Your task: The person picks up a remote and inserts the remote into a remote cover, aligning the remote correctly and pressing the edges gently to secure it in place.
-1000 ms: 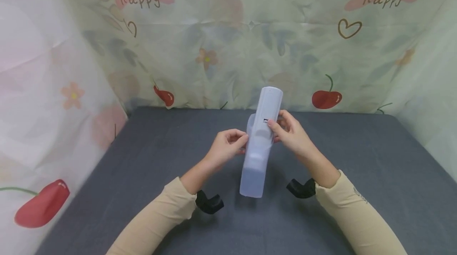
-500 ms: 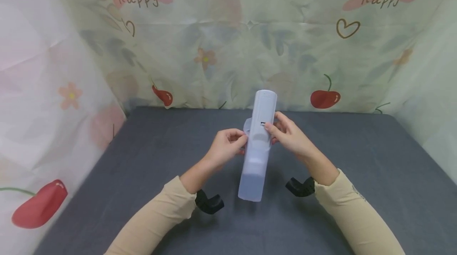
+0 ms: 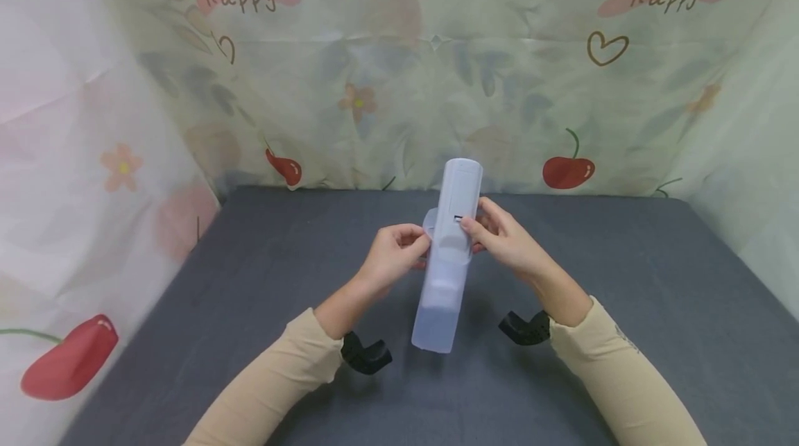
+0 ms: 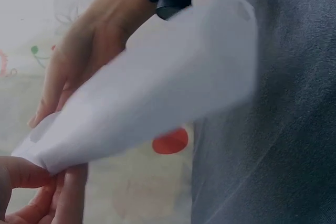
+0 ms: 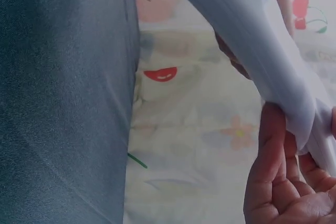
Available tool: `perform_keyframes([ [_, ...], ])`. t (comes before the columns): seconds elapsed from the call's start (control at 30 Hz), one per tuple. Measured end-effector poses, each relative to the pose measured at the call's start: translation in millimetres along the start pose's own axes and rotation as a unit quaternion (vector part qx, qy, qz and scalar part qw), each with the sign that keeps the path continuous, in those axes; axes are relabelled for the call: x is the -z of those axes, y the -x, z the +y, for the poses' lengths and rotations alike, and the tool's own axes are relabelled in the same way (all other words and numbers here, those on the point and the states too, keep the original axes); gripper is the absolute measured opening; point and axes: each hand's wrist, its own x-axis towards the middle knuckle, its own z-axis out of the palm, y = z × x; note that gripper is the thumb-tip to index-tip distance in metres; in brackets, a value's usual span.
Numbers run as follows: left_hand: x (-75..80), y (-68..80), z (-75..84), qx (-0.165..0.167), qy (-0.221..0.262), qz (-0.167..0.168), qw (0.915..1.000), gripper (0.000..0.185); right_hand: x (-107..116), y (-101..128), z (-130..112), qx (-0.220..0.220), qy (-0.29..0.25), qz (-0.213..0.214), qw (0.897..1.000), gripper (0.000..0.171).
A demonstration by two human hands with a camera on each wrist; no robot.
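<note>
A long plastic container (image 3: 442,286) leans between both hands above the table. Its white upper section (image 3: 460,189) bears a small dark mark, and its lower section is translucent. From its left side juts a translucent flap-like piece (image 3: 429,219). My left hand (image 3: 394,255) pinches near that piece, thumb and fingers at the container's left edge. My right hand (image 3: 512,241) grips the white section from the right, thumb beside the dark mark. In the left wrist view the container's broad end (image 4: 220,51) fills the middle, blurred. The right wrist view shows fingers (image 5: 270,145) along the white body.
A dark grey cloth (image 3: 281,335) covers the table. Behind stands a printed curtain (image 3: 387,71) with cherries and hearts, and another curtain panel (image 3: 75,189) closes the left side. Black wrist mounts (image 3: 367,356) stick out below both beige sleeves.
The container has shifted slightly left and downward, turning a little. Less of the flap-like piece shows beside it. My right hand has moved slightly left with it; my left hand is nearly still.
</note>
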Motion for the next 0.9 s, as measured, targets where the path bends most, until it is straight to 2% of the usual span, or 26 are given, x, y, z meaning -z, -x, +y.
perform_keyframes([
  [0.13, 2.2, 0.9, 5.2, 0.023, 0.014, -0.026, 0.9993, 0.027, -4.3, -0.3, 0.0, -0.001, 0.012, 0.038, 0.999, 0.042],
  [0.23, 2.8, 1.3, 7.0, 0.034, 0.004, -0.046, 0.9984, 0.029, -8.5, -0.5, -1.4, -0.006, 0.021, 0.067, 0.998, 0.04],
  [0.33, 2.3, 1.0, 5.8, 0.021, -0.023, -0.055, 0.998, 0.031, -12.3, -0.6, -2.2, -0.006, 0.02, 0.082, 0.996, 0.041],
  [0.53, 1.1, 0.3, 2.9, -0.033, -0.042, -0.021, 0.9984, 0.029, -12.7, 3.2, -1.9, -0.015, 0.004, 0.105, 0.994, 0.044],
  [0.67, 2.2, 0.1, 3.1, -0.046, -0.031, 0.009, 0.9984, 0.028, -11.2, 6.9, 0.3, -0.046, 0.008, 0.083, 0.995, 0.038],
  [0.77, 3.0, -0.3, 2.2, -0.048, -0.032, 0.017, 0.9982, 0.027, -11.5, 8.3, 1.2, -0.056, 0.016, 0.066, 0.996, 0.033],
  [0.9, 2.9, -1.3, 1.0, -0.064, -0.05, 0.009, 0.9967, 0.027, -13.6, 9.5, 0.6, -0.054, 0.026, 0.082, 0.995, 0.027],
])
